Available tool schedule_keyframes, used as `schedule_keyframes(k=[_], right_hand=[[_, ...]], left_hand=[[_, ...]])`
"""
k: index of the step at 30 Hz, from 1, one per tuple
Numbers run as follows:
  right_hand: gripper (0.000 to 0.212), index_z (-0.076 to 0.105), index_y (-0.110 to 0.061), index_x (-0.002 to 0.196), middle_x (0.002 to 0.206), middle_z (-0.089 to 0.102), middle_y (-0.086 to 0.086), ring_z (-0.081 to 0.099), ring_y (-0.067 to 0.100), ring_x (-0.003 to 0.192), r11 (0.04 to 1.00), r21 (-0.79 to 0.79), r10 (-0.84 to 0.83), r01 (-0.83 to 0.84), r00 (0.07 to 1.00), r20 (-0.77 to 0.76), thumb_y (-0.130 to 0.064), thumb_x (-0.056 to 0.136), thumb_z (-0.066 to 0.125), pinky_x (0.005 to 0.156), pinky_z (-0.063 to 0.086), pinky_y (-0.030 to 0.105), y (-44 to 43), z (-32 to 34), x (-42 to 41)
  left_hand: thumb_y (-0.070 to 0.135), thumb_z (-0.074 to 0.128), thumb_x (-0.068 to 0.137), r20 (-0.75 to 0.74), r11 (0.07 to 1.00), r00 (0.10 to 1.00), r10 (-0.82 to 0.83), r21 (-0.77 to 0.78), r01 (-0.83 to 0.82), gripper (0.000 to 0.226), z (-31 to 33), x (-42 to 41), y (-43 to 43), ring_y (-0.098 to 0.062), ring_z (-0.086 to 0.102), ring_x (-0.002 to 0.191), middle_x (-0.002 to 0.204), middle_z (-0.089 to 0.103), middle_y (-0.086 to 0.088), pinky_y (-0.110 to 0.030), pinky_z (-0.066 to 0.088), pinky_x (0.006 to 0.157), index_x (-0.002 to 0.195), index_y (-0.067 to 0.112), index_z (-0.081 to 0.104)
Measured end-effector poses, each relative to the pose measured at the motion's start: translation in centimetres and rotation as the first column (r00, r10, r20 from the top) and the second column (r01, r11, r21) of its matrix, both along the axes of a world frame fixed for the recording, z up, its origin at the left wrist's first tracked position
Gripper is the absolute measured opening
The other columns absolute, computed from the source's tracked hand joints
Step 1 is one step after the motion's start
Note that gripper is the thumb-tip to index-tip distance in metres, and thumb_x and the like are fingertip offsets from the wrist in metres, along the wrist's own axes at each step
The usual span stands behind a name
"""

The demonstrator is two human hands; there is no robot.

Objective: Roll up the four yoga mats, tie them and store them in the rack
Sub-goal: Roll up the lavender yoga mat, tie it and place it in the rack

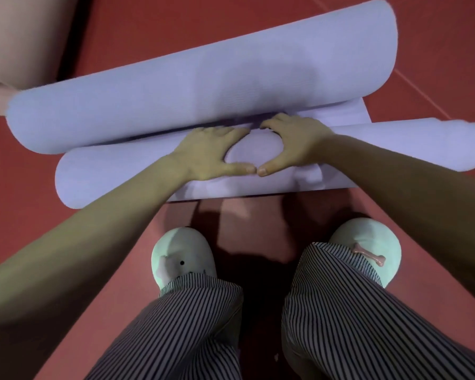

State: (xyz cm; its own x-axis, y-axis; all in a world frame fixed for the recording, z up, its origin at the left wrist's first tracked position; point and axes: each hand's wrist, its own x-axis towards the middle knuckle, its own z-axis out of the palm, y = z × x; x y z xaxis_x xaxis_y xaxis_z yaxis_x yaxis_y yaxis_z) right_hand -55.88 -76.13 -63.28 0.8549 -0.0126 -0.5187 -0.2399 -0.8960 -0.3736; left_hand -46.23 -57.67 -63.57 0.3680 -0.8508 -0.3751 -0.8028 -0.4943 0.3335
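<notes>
A lilac yoga mat lies on the red floor in front of me. Its near part is a thin roll [121,174] running left to right. Beyond that roll rises a much thicker lilac roll [203,86], tilted up to the right. My left hand [211,154] and my right hand [291,144] press down side by side on the thin roll. The thumb tips touch, and the fingers reach over the top into the gap between the two rolls. Fingertips are hidden in that gap. No tie or rack is in view.
Red floor [436,50] surrounds the mats. A pale beige surface [25,37] stands at the far left. My feet in pale green slippers [183,256] and striped trousers [340,311] stand just behind the mat's near edge.
</notes>
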Motion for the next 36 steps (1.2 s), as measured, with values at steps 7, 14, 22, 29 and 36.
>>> schedule_keyframes(k=[7, 14, 22, 29, 36], right_hand=[[0.100, 0.037, -0.031, 0.140, 0.141, 0.045, -0.009, 0.044, 0.016, 0.127, 1.000, 0.019, -0.017, 0.019, 0.990, -0.142, -0.079, 0.056, 0.063, 0.104, 0.035, 0.032, -0.6, 0.1, 0.8], [0.079, 0.053, -0.030, 0.125, 0.115, 0.057, -0.013, 0.054, 0.012, 0.103, 0.981, 0.159, -0.059, 0.107, 0.957, -0.283, -0.071, 0.059, 0.070, 0.089, 0.040, 0.025, -0.8, -0.1, 0.6], [0.081, 0.049, -0.033, 0.131, 0.128, 0.053, -0.016, 0.050, 0.007, 0.119, 0.904, 0.384, -0.111, 0.190, 0.970, -0.217, -0.064, 0.059, 0.073, 0.105, 0.038, 0.030, 0.0, -0.5, -1.3], [0.078, 0.043, -0.017, 0.134, 0.135, 0.050, 0.002, 0.046, 0.026, 0.124, 0.990, 0.057, -0.129, 0.128, 0.991, 0.017, -0.062, 0.075, 0.064, 0.103, 0.035, 0.039, 1.9, 0.6, -2.4], [0.101, 0.036, -0.028, 0.140, 0.141, 0.041, -0.002, 0.040, 0.023, 0.128, 0.999, 0.026, -0.017, 0.020, 0.994, -0.108, -0.074, 0.057, 0.069, 0.105, 0.033, 0.037, 0.5, 0.6, 0.2]], left_hand=[[0.084, 0.065, 0.047, -0.045, 0.981, 0.999, 0.026, 0.191, -0.017, 0.125, 0.7, 0.2, -1.1, -0.022, 0.042, 0.132, 0.148, 0.041, 0.004, -0.033, 0.036, 0.103, 0.150, 0.034, 0.017], [0.078, 0.071, 0.051, -0.144, 0.955, 0.989, 0.016, 0.294, 0.027, 0.101, 1.2, 0.7, -2.0, -0.019, 0.055, 0.112, 0.127, 0.059, 0.011, -0.030, 0.041, 0.092, 0.138, 0.039, 0.039], [0.071, 0.075, 0.054, -0.416, 0.943, 0.902, 0.117, 0.332, 0.031, 0.112, 0.3, 0.4, -1.3, -0.010, 0.029, 0.138, 0.152, 0.029, 0.019, -0.024, 0.022, 0.109, 0.149, 0.042, 0.022], [0.054, 0.079, 0.067, -0.543, 0.966, 0.806, 0.237, 0.220, -0.136, 0.106, 0.1, 2.3, -1.7, -0.003, 0.032, 0.133, 0.145, 0.032, 0.020, -0.018, 0.022, 0.104, 0.151, 0.029, 0.020], [0.050, 0.074, 0.076, -0.395, 0.935, 0.864, 0.313, -0.031, -0.353, 0.079, 0.5, 3.0, -1.5, -0.001, 0.039, 0.123, 0.135, 0.042, 0.019, -0.010, 0.028, 0.094, 0.143, 0.023, 0.041]])
